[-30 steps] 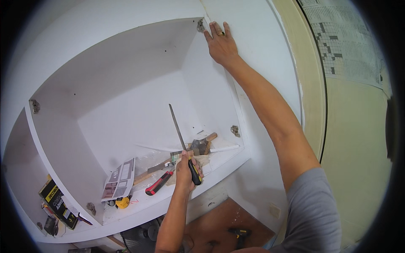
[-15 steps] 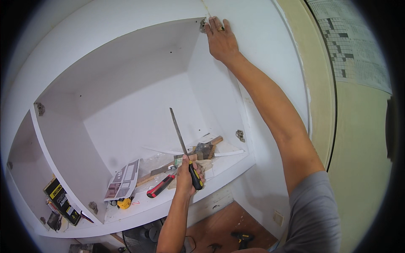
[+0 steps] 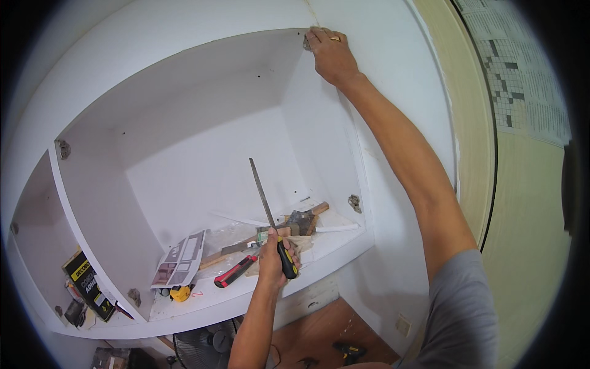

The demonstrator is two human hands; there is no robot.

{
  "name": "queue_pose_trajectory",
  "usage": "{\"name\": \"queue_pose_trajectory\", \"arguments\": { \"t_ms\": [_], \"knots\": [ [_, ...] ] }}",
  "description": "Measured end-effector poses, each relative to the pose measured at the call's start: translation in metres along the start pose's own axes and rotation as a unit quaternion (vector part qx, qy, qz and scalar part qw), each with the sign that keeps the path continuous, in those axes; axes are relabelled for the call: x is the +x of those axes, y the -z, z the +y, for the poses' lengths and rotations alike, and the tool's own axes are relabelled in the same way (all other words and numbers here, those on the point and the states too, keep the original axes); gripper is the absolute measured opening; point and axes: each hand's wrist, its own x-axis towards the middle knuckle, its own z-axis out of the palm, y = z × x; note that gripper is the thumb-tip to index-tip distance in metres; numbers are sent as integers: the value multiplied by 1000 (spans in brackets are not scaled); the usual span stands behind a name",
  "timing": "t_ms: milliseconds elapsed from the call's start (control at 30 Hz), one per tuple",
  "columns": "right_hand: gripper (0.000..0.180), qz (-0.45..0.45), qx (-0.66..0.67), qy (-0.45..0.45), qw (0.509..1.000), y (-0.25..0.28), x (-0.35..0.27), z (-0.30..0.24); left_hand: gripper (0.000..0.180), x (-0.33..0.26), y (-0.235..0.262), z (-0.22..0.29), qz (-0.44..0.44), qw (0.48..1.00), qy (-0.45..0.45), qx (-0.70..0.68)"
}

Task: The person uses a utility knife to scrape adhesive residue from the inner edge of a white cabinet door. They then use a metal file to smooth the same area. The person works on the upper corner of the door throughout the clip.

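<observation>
Hands first: the left hand (image 3: 275,261) is clenched round the black-and-yellow grip of a long file (image 3: 270,218), whose thin grey steel blade rises straight and slightly tilted left, in front of the cabinet (image 3: 184,80). The right hand (image 3: 332,55) reaches high with flat, released fingers pressed on the upper right corner of the cabinet, beside a small metal hinge plate (image 3: 306,43); it grips nothing.

The cabinet is smooth, matte white board, boxy and open-fronted, with a second hinge plate (image 3: 354,202) low on its right wall. On the cabinet's bottom shelf (image 3: 246,295), behind the left hand, lie a hammer (image 3: 301,220) with a wooden handle and dark head, a red-and-black screwdriver (image 3: 235,271), a folded printed leaflet (image 3: 179,259), and a small yellow round thing (image 3: 180,293).

Compared with a second ago, the file is lifted a little higher above the shelf and the right hand sits nearer the cabinet's top edge; the whole view has tipped upward.

The file looks slim, flat and dull grey, tapering to a narrow tip.
</observation>
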Motion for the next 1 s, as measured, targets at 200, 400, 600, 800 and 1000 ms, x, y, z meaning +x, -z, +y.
{"name": "queue_pose_trajectory", "arguments": {
  "t_ms": [200, 400, 600, 800, 1000],
  "knots": [
    [39, -15, -88, -29, 996, -10, 15, -8, 60, -2, 2, 1, 9, 1000, 5, -6],
    [43, -46, -98, -19, 994, 3, 1, -9, 60, -6, -1, 3, -1, 1000, -8, -25],
    [52, -83, -192, 17, 978, 13, -44, -22, 60, -7, -2, 2, 5, 1000, -25, -11],
    [48, -98, -203, 39, 973, 15, -46, -15, 60, -7, -1, 0, 0, 1000, -17, 3],
    [42, -137, -158, 53, 977, 27, -17, -14, 59, -5, 4, 1, 11, 1000, -7, -16]
  ]
}}
